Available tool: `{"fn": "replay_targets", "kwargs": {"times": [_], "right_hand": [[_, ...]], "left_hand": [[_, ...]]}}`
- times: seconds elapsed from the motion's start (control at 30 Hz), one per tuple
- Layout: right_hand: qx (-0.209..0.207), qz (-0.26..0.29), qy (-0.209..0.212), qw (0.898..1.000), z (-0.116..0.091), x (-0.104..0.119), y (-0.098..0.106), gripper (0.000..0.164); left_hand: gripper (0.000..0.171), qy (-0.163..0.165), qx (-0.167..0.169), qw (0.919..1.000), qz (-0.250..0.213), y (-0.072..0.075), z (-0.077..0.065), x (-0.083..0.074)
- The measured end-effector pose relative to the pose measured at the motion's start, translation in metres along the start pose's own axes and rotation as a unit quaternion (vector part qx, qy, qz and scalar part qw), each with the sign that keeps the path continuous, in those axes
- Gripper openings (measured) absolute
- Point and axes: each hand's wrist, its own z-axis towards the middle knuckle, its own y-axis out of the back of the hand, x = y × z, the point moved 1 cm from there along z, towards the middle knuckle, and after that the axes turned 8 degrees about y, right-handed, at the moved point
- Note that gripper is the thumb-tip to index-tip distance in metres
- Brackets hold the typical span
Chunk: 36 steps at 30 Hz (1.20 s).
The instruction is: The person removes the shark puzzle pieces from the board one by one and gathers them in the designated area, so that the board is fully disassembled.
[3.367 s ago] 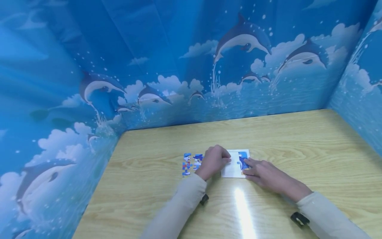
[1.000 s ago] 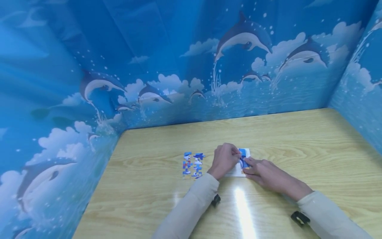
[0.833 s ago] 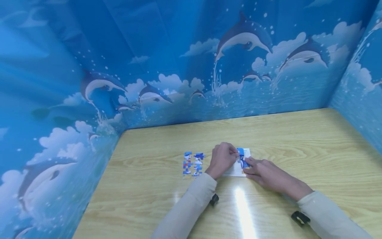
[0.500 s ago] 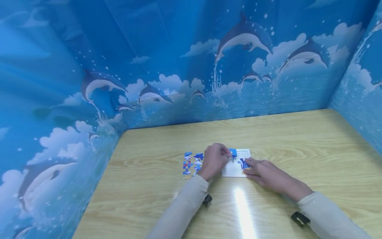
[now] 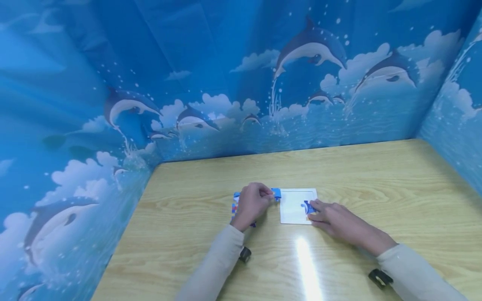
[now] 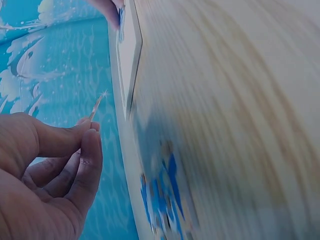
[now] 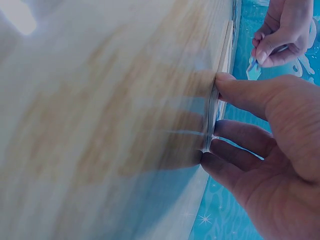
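Note:
My left hand (image 5: 254,205) pinches a blue jigsaw piece (image 5: 277,193) between thumb and fingertips, held up near the board's left edge. In the left wrist view this piece (image 6: 96,106) shows thin and edge-on. The white puzzle board (image 5: 293,213) lies flat on the table, mostly bare. A dark blue and white piece (image 5: 308,207) sits on its right side, partly under my right fingers. My right hand (image 5: 335,217) holds the board's right side; in the right wrist view its thumb and fingertips rest along the board's edge (image 7: 212,110).
Several loose jigsaw pieces (image 5: 235,207) lie left of the board, partly hidden behind my left hand. The wood-grain table (image 5: 188,234) meets a blue dolphin-print backdrop (image 5: 226,138) behind and at both sides.
My left hand has moved left, carrying the blue piece off the board's upper right and past its left edge. My right hand has stayed in place on the board.

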Motion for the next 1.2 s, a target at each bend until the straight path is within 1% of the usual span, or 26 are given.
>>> {"fn": "replay_targets", "kwargs": {"times": [0.17, 0.3, 0.4, 0.47, 0.7, 0.87, 1.0, 1.2], "right_hand": [[0.002, 0.001, 0.0, 1.0, 0.0, 0.0, -0.001, 0.025], [-0.002, 0.0, 0.005, 1.0, 0.0, 0.0, 0.0, 0.024], [-0.004, 0.0, 0.006, 1.0, -0.001, 0.0, 0.0, 0.024], [-0.003, 0.001, 0.004, 1.0, -0.001, 0.0, -0.001, 0.025], [0.0, 0.001, 0.002, 1.0, -0.001, -0.002, -0.003, 0.026], [0.0, 0.002, 0.002, 1.0, 0.0, -0.001, -0.003, 0.025], [0.0, 0.002, 0.0, 1.0, 0.0, -0.001, -0.002, 0.026], [-0.008, -0.007, 0.012, 1.0, 0.0, -0.001, -0.002, 0.025]], "left_hand": [[0.004, 0.009, 0.001, 1.0, -0.003, 0.009, -0.004, 0.009], [0.005, 0.01, -0.006, 0.9999, 0.009, 0.013, -0.004, 0.016], [0.005, 0.022, -0.009, 0.9995, 0.019, 0.014, -0.004, 0.02], [0.005, 0.033, -0.007, 0.9992, 0.024, 0.014, -0.004, 0.021], [0.005, 0.049, 0.001, 0.998, 0.039, 0.013, -0.003, 0.023], [0.005, 0.067, 0.004, 0.9964, 0.052, 0.01, -0.002, 0.022], [0.005, 0.072, 0.005, 0.9954, 0.064, 0.009, -0.002, 0.022], [0.004, 0.079, 0.01, 0.9936, 0.08, 0.008, -0.001, 0.02]]}}
